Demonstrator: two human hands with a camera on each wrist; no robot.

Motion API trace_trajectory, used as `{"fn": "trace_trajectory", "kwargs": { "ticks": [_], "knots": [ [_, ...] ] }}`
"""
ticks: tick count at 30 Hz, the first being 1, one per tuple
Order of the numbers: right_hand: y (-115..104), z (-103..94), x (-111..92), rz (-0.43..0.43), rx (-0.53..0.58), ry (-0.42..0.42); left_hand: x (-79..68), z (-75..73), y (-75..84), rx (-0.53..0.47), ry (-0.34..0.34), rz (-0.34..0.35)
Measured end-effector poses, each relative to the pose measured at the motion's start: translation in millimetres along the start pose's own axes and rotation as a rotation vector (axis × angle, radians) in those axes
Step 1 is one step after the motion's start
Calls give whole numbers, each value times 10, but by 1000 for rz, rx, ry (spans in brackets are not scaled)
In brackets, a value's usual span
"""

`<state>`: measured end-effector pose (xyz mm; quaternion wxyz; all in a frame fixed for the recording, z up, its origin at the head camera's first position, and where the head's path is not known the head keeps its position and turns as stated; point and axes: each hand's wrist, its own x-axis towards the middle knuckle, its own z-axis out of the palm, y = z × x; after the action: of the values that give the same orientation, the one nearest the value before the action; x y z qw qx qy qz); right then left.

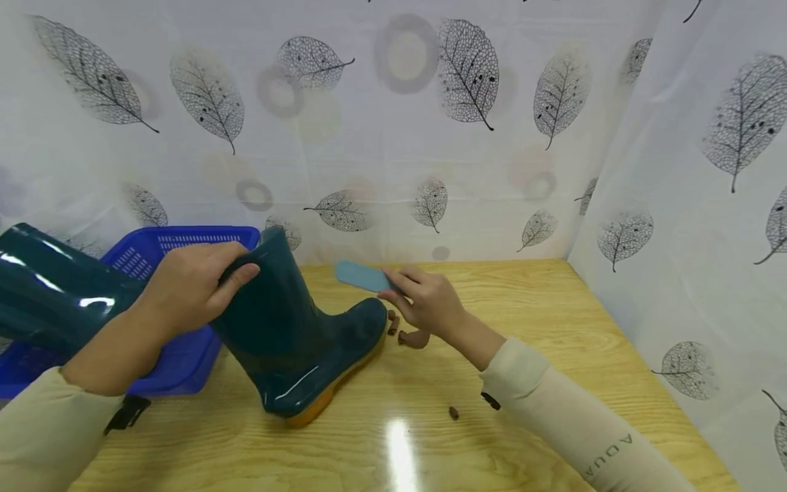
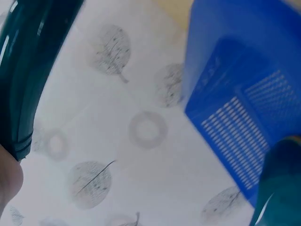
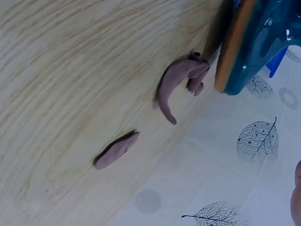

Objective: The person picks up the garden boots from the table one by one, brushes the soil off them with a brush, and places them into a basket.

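Observation:
My left hand (image 1: pixel 193 283) grips the top rim of a dark green rubber boot (image 1: pixel 277 321), thumb outside. The boot's yellowish sole faces the table and its toe points right. In the left wrist view, the boot shaft (image 2: pixel 33 66) slants down to the hand at the left edge. Just right of the toe, my right hand (image 1: pixel 430 304) pinches a flat light-blue tool (image 1: pixel 361 276) with a rounded end; its exact kind is unclear. Brown clay-like lumps (image 1: pixel 417 338) lie below this hand. The right wrist view shows a curved brown strip (image 3: pixel 171 84) near the boot's toe (image 3: pixel 235 80).
A second green boot (image 1: pixel 55 287) leans in a blue plastic basket (image 1: pixel 205 362) at the left. One small brown bit (image 1: pixel 453 413) lies on the wooden table (image 1: pixel 553 307) nearer the front. A leaf-patterned white curtain (image 1: pixel 381 137) hangs behind and on the right.

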<state>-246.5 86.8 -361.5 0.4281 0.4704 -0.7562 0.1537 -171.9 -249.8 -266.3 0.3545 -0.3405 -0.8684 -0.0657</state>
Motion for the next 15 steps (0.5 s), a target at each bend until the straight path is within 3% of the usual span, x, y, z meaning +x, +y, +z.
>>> {"fn": "trace_trajectory", "kwargs": {
  "ticks": [6,15],
  "knots": [
    [48,-34,-71,52,13,-36,51,-155,-12,51,7,103],
    [80,-43,-115,83,-12,-73,39,-232,-39,22,37,159]
  ]
}}
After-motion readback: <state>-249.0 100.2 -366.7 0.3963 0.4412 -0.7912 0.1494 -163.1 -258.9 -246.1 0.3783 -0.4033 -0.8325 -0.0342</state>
